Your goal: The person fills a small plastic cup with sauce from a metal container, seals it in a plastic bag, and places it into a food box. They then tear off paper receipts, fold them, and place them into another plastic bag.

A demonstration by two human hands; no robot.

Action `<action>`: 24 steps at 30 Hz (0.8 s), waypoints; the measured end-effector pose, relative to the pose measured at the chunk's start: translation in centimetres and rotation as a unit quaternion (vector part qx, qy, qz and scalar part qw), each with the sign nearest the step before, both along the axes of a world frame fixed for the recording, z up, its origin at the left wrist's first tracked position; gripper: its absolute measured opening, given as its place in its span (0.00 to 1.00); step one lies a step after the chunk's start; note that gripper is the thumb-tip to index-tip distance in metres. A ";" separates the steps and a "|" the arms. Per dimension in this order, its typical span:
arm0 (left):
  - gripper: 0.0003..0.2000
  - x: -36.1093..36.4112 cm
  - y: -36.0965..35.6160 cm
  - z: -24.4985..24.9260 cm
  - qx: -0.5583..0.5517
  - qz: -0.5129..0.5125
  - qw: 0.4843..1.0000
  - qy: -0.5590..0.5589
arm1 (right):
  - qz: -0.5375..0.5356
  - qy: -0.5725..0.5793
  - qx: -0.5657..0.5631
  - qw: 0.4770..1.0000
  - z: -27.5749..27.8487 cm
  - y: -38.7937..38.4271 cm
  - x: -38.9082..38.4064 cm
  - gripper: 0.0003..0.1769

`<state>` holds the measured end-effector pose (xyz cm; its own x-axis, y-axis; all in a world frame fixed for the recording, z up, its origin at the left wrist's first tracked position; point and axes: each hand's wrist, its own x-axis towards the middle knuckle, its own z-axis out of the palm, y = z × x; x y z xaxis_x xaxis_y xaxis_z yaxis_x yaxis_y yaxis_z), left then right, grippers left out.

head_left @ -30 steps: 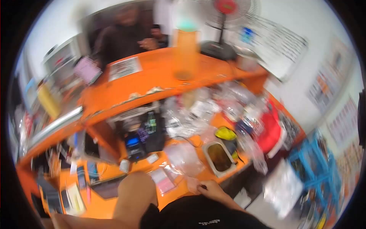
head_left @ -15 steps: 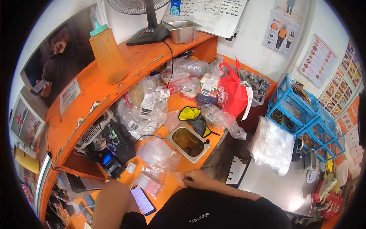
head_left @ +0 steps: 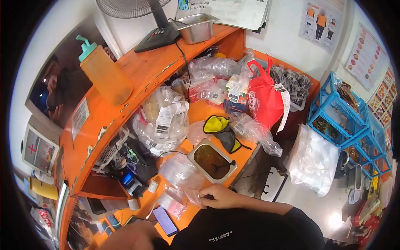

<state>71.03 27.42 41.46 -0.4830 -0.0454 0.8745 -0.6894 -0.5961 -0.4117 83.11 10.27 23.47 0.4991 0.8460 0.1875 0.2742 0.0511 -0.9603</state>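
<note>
My right hand [head_left: 220, 196] is closed over the front edge of the orange counter, its fingers pinching what looks like a clear plastic bag [head_left: 193, 196]. Just beyond it sits a steel container of brown sauce [head_left: 211, 161] with a dark handle sticking out. More clear plastic bags [head_left: 179, 171] lie flat left of the container. A lit phone [head_left: 165, 221] rests face up near my body. Only my bent left arm [head_left: 131, 237] shows at the bottom edge, blurred; its hand is out of sight.
Bagged packages [head_left: 162, 121], a black-and-yellow pouch [head_left: 223, 131] and a red bag [head_left: 264, 98] crowd the counter. A squeeze bottle [head_left: 106, 75] and fan [head_left: 158, 37] stand on the raised shelf. Blue baskets [head_left: 339, 112] and stacked plastic bags [head_left: 312, 160] are at right.
The view has shifted, so the counter items sit lower and further right. My left arm has dropped toward the bottom edge. My right hand stays by the plastic at the counter edge.
</note>
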 end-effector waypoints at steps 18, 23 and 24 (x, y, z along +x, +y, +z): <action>0.44 11.2 -2.3 -13.3 0.022 0.119 0.582 0.804 | -0.105 0.005 0.012 0.994 2.3 -3.0 9.0 0.10; 0.29 13.1 -0.9 -13.2 -0.134 0.121 0.608 0.773 | -0.625 -0.294 -0.064 0.721 3.2 -11.0 19.9 0.25; 0.28 13.3 -0.5 -13.5 -0.136 0.116 0.612 0.770 | -0.672 -0.341 -0.109 0.648 3.1 -12.3 21.7 0.30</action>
<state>84.36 26.90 27.98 0.9159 0.2926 0.2749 -0.0181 -0.6539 0.7564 104.79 -2.05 26.59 0.6768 -0.2230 0.7015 0.2946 -0.7913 -0.5358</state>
